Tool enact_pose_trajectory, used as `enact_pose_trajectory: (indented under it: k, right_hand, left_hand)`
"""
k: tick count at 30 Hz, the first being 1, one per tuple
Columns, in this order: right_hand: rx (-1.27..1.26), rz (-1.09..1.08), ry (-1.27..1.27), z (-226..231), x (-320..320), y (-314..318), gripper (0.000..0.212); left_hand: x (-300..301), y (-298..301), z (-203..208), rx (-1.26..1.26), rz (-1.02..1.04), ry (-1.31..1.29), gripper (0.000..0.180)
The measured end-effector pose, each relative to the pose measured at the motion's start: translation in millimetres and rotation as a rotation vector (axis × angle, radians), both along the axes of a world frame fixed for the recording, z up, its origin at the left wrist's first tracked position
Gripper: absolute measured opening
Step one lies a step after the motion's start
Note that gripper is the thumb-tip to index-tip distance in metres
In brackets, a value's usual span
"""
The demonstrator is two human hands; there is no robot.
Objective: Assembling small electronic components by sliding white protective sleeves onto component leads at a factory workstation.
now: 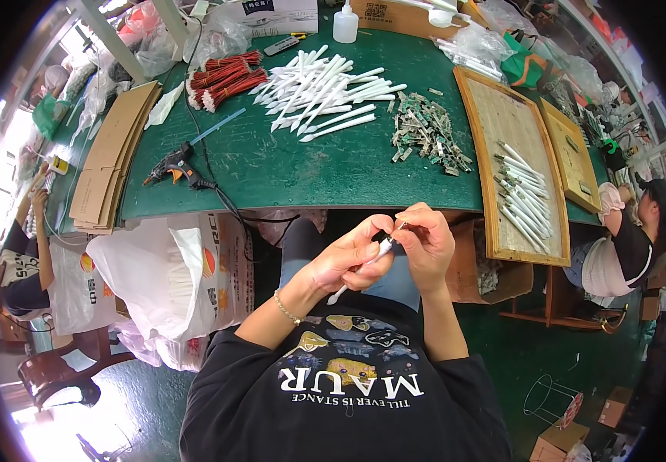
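In front of my chest, my left hand (341, 260) is closed around a white pen-shaped plastic tube (384, 247), its pointed end hanging below the fingers. My right hand (431, 237) pinches a small part at the tube's upper end; dark and shiny bits show there, too small to name. Beyond my hands, on the green table (294, 181), lies a heap of similar white tubes (321, 88). To its right is a pile of small narrow circuit boards (429, 132). Bundles of red wires (225, 78) lie to its left.
A wooden tray (487, 165) of white tubes overhangs the table's right edge. Left are a hot glue gun (179, 165) with its cord and stacked cardboard sheets (110, 158). A white bottle (344, 25) stands at the back. White sacks (148, 269) sit below left. People sit at both sides.
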State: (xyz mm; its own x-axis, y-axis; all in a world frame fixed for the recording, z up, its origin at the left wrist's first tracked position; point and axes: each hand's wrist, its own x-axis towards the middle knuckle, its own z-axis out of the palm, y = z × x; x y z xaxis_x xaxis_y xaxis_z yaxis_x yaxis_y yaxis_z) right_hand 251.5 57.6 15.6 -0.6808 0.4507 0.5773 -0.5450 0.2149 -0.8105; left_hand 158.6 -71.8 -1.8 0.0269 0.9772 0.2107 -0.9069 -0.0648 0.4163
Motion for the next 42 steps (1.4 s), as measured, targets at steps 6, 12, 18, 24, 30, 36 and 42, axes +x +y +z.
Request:
enact_pose_trajectory:
  k: [6,12,18,24,30,36,42]
  right_hand:
    - [-0.114,0.083,0.084,-10,-5,2,0.019]
    - [-0.168,0.06,0.003,-4,-4,-3,0.017]
    - [-0.185,0.152,-0.043,-3,4,5,0.02]
    - [-0.158,0.16,-0.006,-6,1,9,0.021]
    - [-0.143,0.184,0.079,-16,-5,12,0.022]
    - [-0.209,0.185,-0.006,-12,-1,11,0.023]
    - [-0.181,0.238,0.044,-18,-4,17,0.023]
  left_hand:
    - [0,3,0,-0.012,0.009,0.06,0.026]
    - [2,5,-9,0.012,-0.033,-0.089,0.028]
    - [1,4,-6,0.018,-0.045,-0.09,0.029]
    - [0,4,-5,0.007,-0.029,-0.054,0.029]
    - [-1,4,-6,0.008,-0.034,-0.073,0.029]
    - [-5,2,-2,-0.022,0.001,0.038,0.029]
    - [-3,3,0,-0.016,-0.02,0.037,0.027]
